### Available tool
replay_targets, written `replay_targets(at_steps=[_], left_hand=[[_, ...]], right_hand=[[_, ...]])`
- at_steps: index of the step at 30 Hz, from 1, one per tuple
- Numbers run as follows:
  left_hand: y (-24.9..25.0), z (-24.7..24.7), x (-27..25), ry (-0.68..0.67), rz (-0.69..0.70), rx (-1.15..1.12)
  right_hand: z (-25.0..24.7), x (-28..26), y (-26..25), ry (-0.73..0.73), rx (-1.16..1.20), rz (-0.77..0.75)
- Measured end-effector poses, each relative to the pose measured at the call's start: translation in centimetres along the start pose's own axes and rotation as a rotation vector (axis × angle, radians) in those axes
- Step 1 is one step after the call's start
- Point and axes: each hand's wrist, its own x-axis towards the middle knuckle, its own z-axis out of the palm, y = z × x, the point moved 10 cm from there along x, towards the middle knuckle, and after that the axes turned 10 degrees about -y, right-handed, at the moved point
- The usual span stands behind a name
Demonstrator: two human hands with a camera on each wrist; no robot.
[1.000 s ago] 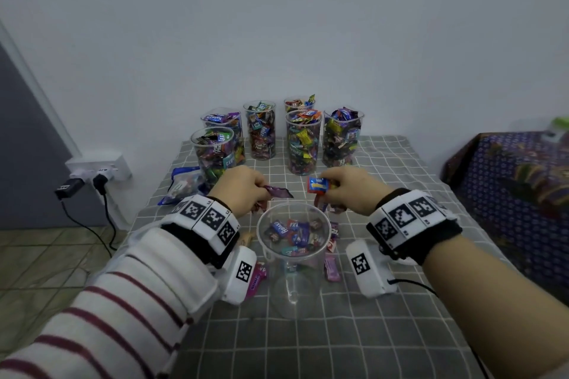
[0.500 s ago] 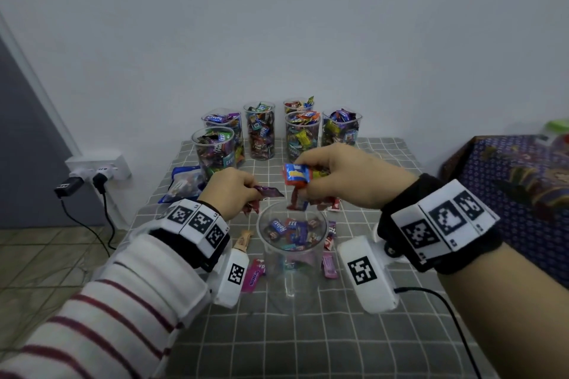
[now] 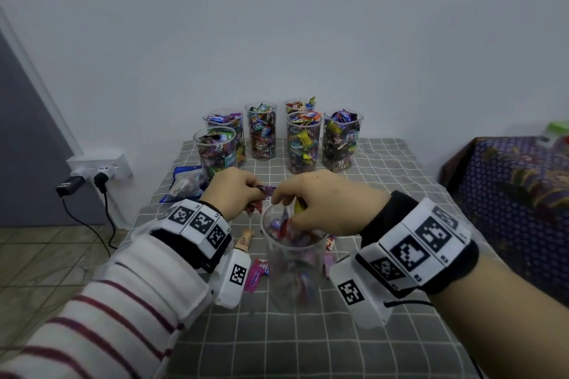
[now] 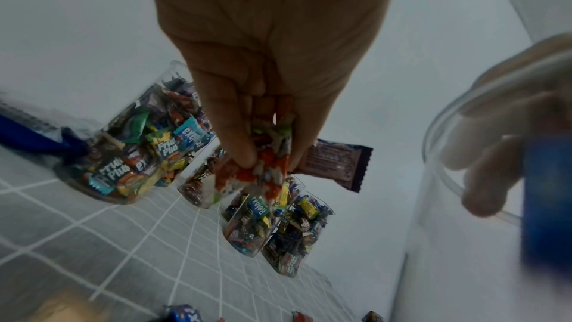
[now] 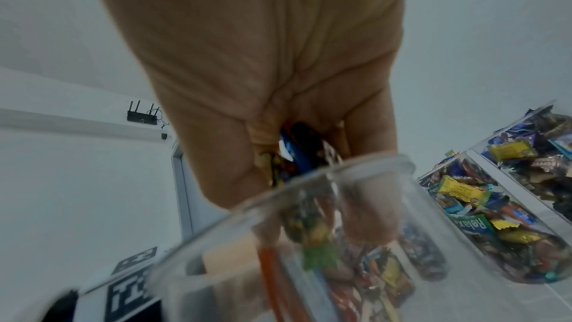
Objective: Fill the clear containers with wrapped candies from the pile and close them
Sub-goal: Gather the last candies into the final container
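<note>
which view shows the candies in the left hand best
The left wrist view: it looks along the left hand at its fingertips pinching an orange-and-white wrapped candy, with a brown candy behind. The head view shows only wrapper ends poking past the knuckles. The right wrist view shows nothing clear of them.

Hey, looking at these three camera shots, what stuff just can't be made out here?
- Head view: the right hand covers the near container's mouth, so its candies cannot be counted.
- Right wrist view: candies in that hand are blurred behind the container's rim; brands unreadable.
- Left wrist view: the left hand hides most of its orange candy.
- Lids: none can be made out in any view.
- Head view: the blue bag is partly hidden by the left hand.
</note>
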Motion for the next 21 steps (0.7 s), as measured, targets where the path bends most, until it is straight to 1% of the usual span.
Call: replay_targets(at_steps=[4, 6, 8, 9, 11, 12, 13, 14, 16, 18, 21], left_hand=[[0.1, 0.0, 0.0, 0.007, 0.011, -0.029], [0.0, -0.1, -0.1, 0.006, 0.011, -0.047], [-0.1, -0.3, -0.1, 0.012, 0.003, -0.058], [-0.1, -0.3, -0.2, 0.013, -0.001, -0.059], [0.1, -0.4, -0.4, 0.011, 0.003, -0.071], [0.4, -0.5, -0.7, 0.012, 0.010, -0.083], [0.7, -0.7, -0.9, 0.016, 0.020, -0.096], [1.1, -1.0, -1.1, 0.021, 0.032, -0.110], [1.9, -1.6, -1.6, 0.031, 0.058, -0.144], [3.2, -2.5, -2.2, 0.056, 0.090, -0.177], [5.8, -2.9, -3.5, 0.051, 0.183, -0.230]], right_hand=[[0.0, -0.2, -0.1, 0.022, 0.017, -0.027], [-0.3, -0.5, -0.2, 0.077, 0.023, -0.048], [-1.0, -1.1, 0.1, 0.205, 0.094, -0.092], [-1.4, -1.7, 0.5, 0.295, 0.178, -0.116], [-1.4, -3.2, 2.2, 0.477, 0.435, -0.158], [-0.8, -3.7, 3.2, 0.533, 0.567, -0.165], [0.2, -4.0, 4.1, 0.546, 0.675, -0.158], [1.4, -3.9, 4.9, 0.521, 0.755, -0.139], [4.1, -3.4, 5.6, 0.415, 0.863, -0.105], [6.0, -2.7, 5.8, 0.326, 0.930, -0.095], [7.1, -2.2, 5.9, 0.268, 0.966, -0.079]])
